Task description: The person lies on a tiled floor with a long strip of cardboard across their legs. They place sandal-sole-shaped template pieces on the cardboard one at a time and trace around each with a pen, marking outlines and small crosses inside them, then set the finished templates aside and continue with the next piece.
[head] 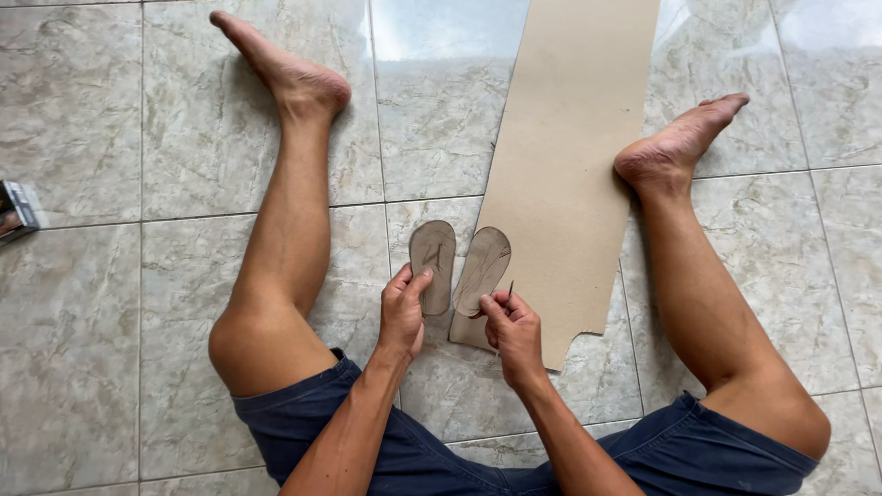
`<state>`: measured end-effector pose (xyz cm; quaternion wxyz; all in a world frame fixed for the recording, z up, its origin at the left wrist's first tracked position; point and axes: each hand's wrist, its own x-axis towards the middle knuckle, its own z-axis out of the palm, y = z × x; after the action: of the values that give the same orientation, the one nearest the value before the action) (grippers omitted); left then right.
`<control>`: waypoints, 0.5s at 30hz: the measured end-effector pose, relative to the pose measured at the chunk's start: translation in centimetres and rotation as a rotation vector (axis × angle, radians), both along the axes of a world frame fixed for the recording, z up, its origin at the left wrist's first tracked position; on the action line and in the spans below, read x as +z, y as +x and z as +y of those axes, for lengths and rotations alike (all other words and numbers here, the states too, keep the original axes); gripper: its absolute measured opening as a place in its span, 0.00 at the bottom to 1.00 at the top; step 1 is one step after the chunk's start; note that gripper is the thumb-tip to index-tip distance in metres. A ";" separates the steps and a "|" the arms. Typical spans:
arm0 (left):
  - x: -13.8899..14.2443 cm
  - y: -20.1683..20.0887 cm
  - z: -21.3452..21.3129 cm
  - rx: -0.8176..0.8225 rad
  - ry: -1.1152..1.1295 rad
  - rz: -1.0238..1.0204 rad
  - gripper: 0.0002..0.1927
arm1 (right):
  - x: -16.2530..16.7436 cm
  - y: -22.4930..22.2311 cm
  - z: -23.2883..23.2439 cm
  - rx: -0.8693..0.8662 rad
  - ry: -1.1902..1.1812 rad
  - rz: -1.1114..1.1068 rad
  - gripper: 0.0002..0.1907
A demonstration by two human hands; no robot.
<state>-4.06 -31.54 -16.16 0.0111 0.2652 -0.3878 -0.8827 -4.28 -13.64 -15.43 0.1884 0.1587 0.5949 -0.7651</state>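
Both hands meet between the person's spread legs, low over the floor (110, 303). Left hand (402, 312) closes around the lower end of one sole cutout (433, 262), thumb on its face and fingers curled behind, wrist bent slightly inward. Right hand (514, 332) grips the lower end of the second sole cutout (482, 268) and also pinches a thin pencil (510, 289) that sticks up between the fingertips. These two cutouts are flat, grey-brown, foot-shaped pieces with rounded toes, held side by side and nearly touching, tips pointing away from the person. Just beside them, a long cardboard sheet (570, 138) lies on the floor, plain tan and matte, with a ragged cut edge near the right hand; it runs up between the bare feet. At the far left edge sits a small box (16, 211), dark with pale sides, only partly in view. Large glossy marbled tiles with thin grout lines make up the floor.
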 end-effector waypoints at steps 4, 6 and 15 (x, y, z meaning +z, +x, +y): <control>-0.7 -0.2 -1.7 0.040 -0.058 -0.053 0.24 | -0.1 -0.2 0.1 0.028 -0.024 -0.040 0.07; -0.6 -0.2 -2.2 -0.050 0.153 0.154 0.23 | 0.0 0.0 -0.1 0.044 -0.080 -0.048 0.07; 4.7 0.0 -2.9 -0.288 0.197 0.104 0.36 | 2.7 -0.2 -1.6 0.097 -0.088 -0.015 0.06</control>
<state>-4.10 -34.41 -11.47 -0.1211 0.1606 -0.3324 -0.9214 -4.53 -15.22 -12.74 0.2366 0.1269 0.5662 -0.7793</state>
